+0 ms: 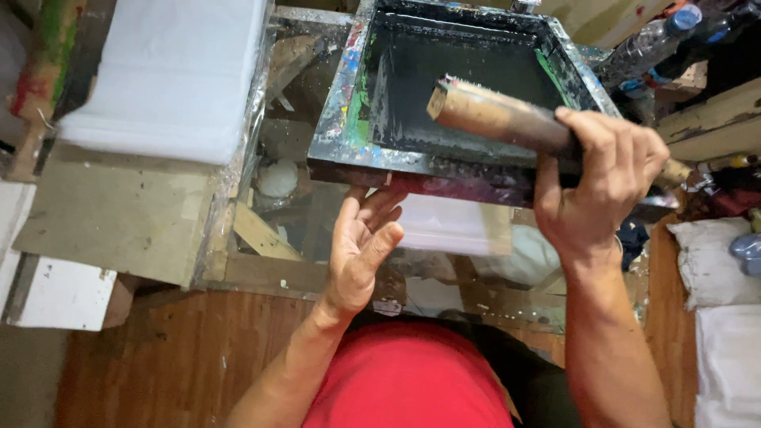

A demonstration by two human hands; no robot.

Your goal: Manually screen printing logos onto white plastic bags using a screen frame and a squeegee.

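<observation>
At the far left of the bench lies a stack of white sheets (170,75), well apart from both hands, on a plastic-covered corner of the glass-topped table (238,238).

Moving right, the left hand (361,246) is open, palm up, fingers spread, with the fingertips (372,198) touching the underside of the near edge of the printing frame (349,103). It supports rather than grips; nothing is enclosed in it.

The frame is a square wooden screen, heavily crusted with dried paint of many colours, its mesh coated in dark ink. It sits tilted or lifted at the near edge above a white sheet (444,226) lying beneath. Judged stiff and moderately light, but the mesh is likely fragile and wet with ink; the rails are the proper place to hold it, from below or at the sides.

Further right, the right hand (598,174) is clenched around the wooden squeegee (495,115), which rests across the frame's near right portion. The handle appears rigid and rough, giving a firm hold; the inked edge would be slippery.

At the upper right stand plastic bottles (654,40).
</observation>
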